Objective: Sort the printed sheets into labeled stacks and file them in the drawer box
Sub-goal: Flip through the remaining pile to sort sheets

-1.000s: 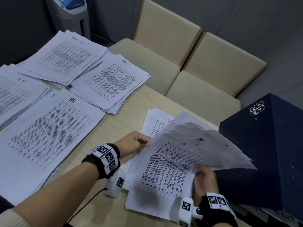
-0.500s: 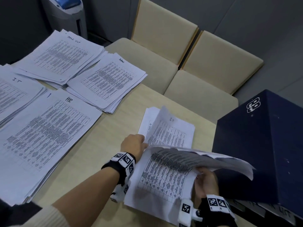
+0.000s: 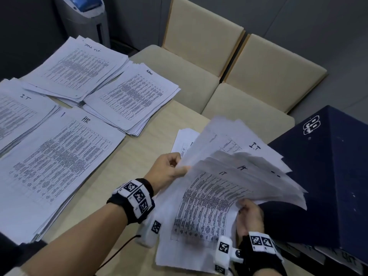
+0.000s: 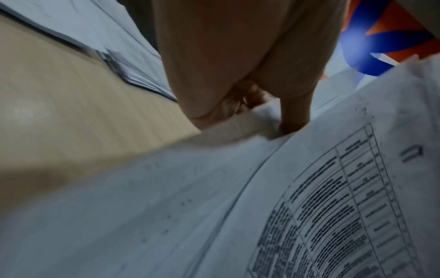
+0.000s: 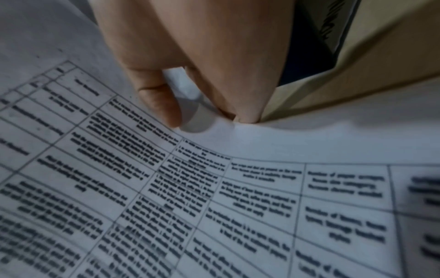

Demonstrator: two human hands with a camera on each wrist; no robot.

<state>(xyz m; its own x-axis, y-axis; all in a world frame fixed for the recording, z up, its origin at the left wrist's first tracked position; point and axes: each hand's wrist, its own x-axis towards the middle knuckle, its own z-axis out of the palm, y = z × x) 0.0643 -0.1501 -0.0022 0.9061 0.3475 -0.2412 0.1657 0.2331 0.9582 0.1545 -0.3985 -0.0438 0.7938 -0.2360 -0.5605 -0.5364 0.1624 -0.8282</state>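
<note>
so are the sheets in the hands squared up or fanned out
Fanned out: the sheets splay apart, top corners staggered, left hand and right hand gripping opposite edges.

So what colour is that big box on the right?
Dark navy blue, with a white logo near its top. The box shows best in the head view.

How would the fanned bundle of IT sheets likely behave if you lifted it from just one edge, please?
Probably floppy: the fanned bundle of IT sheets already droops past the right hand. Likely to splay or slide apart, since its loose edges spread unevenly by the left hand. Probably light.
</note>
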